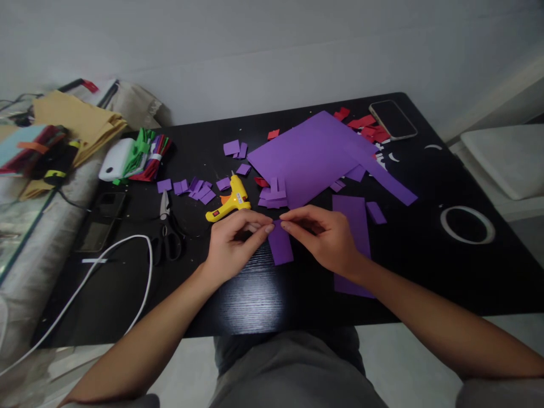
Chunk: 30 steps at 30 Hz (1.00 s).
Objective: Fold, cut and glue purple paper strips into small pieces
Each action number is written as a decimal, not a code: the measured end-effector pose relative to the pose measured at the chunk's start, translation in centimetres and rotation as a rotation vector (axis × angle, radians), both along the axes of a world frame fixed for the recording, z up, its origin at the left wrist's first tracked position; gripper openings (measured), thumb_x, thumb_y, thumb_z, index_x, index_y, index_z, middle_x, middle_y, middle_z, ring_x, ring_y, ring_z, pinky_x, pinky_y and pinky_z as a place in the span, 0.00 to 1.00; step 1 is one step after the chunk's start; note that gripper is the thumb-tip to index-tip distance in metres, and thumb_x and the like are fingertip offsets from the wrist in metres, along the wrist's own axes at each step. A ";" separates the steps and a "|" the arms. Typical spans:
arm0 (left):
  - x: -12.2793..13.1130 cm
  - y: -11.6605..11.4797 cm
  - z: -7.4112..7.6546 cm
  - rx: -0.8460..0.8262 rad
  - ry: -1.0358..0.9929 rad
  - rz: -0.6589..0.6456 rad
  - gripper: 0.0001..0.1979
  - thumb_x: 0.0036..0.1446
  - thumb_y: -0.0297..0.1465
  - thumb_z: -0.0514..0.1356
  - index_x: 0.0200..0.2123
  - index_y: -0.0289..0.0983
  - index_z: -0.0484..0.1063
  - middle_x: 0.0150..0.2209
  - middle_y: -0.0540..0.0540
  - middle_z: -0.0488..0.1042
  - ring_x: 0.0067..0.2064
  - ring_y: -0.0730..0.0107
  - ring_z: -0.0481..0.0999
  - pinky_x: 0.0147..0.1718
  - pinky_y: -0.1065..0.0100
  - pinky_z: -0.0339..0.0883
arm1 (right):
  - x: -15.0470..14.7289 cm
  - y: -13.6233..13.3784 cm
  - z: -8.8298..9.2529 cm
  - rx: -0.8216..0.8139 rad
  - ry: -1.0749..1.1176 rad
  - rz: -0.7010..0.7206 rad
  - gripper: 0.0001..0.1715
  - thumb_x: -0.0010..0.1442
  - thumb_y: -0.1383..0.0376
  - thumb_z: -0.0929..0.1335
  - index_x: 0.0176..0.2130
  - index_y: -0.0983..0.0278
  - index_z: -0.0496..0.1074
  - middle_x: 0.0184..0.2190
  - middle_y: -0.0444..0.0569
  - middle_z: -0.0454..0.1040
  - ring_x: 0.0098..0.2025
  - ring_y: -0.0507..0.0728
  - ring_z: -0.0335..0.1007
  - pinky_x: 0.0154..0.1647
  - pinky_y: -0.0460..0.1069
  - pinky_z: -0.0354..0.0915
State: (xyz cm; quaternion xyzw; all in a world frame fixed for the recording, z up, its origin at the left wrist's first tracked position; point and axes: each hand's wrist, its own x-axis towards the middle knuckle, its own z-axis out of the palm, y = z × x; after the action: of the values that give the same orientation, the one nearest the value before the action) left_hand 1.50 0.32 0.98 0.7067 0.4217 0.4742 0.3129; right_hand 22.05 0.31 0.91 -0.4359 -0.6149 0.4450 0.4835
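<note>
A small purple paper strip (281, 246) is pinched at its upper end between both my hands, over the front middle of the black table. My left hand (236, 241) is closed, thumb against fingertips, at the strip's upper left corner. At the upper right corner, my right hand (325, 235) holds it in a like pinch. Just beyond my left hand lies a yellow glue gun (232, 199). A small stack of purple pieces (274, 195) and a large purple sheet (310, 150) lie beyond my fingertips. Partly under my right forearm is a purple rectangle (352, 226).
Black-handled scissors (168, 229) and a white cable (144, 283) lie at left, with several cut purple pieces (199, 190) farther back. A bundle of coloured strips (148, 156) is at the back left. A phone (393, 119), red scraps (369, 127) and a tape roll (467, 225) are at right.
</note>
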 end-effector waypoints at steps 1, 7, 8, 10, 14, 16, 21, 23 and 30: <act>0.0 0.1 0.0 0.003 0.013 -0.007 0.04 0.61 0.28 0.70 0.40 0.37 0.80 0.32 0.50 0.81 0.30 0.76 0.78 0.32 0.74 0.75 | 0.0 0.0 0.0 0.005 -0.010 0.001 0.05 0.63 0.63 0.76 0.41 0.59 0.83 0.37 0.46 0.86 0.39 0.57 0.84 0.44 0.52 0.80; -0.1 0.1 -0.2 -0.024 0.014 -0.028 0.06 0.60 0.28 0.70 0.40 0.37 0.80 0.31 0.50 0.81 0.29 0.76 0.79 0.31 0.74 0.76 | 0.1 0.1 -0.1 0.023 -0.036 -0.007 0.09 0.63 0.62 0.76 0.45 0.59 0.81 0.38 0.46 0.86 0.40 0.57 0.84 0.44 0.51 0.80; -0.1 0.1 -0.2 -0.025 0.013 -0.022 0.05 0.60 0.29 0.70 0.40 0.37 0.80 0.31 0.50 0.81 0.29 0.76 0.79 0.31 0.74 0.75 | 0.1 0.1 -0.1 0.016 -0.041 -0.009 0.11 0.63 0.62 0.76 0.46 0.59 0.80 0.37 0.46 0.85 0.40 0.57 0.84 0.43 0.51 0.80; -0.1 0.1 -0.2 -0.021 0.016 -0.009 0.05 0.60 0.29 0.70 0.39 0.37 0.80 0.30 0.50 0.82 0.28 0.76 0.79 0.30 0.74 0.75 | 0.1 0.1 -0.1 0.000 -0.049 -0.011 0.12 0.63 0.61 0.76 0.47 0.58 0.79 0.36 0.46 0.85 0.39 0.57 0.84 0.43 0.51 0.79; -0.1 0.1 -0.2 -0.013 0.021 0.003 0.04 0.59 0.29 0.70 0.37 0.37 0.80 0.31 0.49 0.82 0.29 0.75 0.79 0.30 0.73 0.75 | 0.0 0.0 -0.1 -0.008 -0.052 -0.014 0.13 0.63 0.60 0.76 0.47 0.59 0.78 0.36 0.46 0.85 0.39 0.58 0.85 0.42 0.51 0.79; -0.1 0.1 -0.1 -0.022 0.011 -0.007 0.04 0.59 0.29 0.70 0.37 0.37 0.79 0.31 0.50 0.82 0.28 0.76 0.78 0.30 0.74 0.75 | 0.0 0.0 -0.1 -0.001 -0.053 -0.010 0.13 0.63 0.61 0.76 0.47 0.59 0.77 0.36 0.46 0.85 0.39 0.57 0.84 0.42 0.51 0.79; -0.1 0.0 0.0 -0.063 0.038 -0.049 0.08 0.61 0.29 0.69 0.44 0.37 0.81 0.35 0.48 0.83 0.33 0.74 0.80 0.35 0.73 0.76 | 0.0 -0.1 -0.2 0.020 -0.079 0.011 0.12 0.64 0.61 0.75 0.47 0.59 0.76 0.36 0.46 0.85 0.38 0.57 0.84 0.40 0.50 0.78; 0.0 0.1 0.1 -0.096 0.062 -0.055 0.07 0.61 0.30 0.69 0.44 0.37 0.82 0.35 0.47 0.84 0.33 0.74 0.80 0.35 0.73 0.76 | 0.0 -0.1 -0.3 0.019 -0.087 0.018 0.12 0.64 0.61 0.75 0.47 0.59 0.76 0.36 0.46 0.85 0.38 0.57 0.84 0.40 0.50 0.78; 0.2 0.3 0.2 -0.324 -0.120 -0.054 0.07 0.60 0.33 0.70 0.37 0.36 0.80 0.26 0.51 0.77 0.26 0.74 0.77 0.27 0.73 0.73 | -0.1 -0.2 -0.6 -0.021 -0.048 0.076 0.15 0.62 0.63 0.75 0.49 0.59 0.74 0.38 0.47 0.85 0.40 0.57 0.84 0.44 0.50 0.78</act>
State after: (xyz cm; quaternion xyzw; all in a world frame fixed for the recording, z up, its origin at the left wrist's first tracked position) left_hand 1.72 0.58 1.22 0.6286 0.4542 0.4328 0.4597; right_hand 21.91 0.09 0.26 -0.4277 -0.6378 0.4590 0.4468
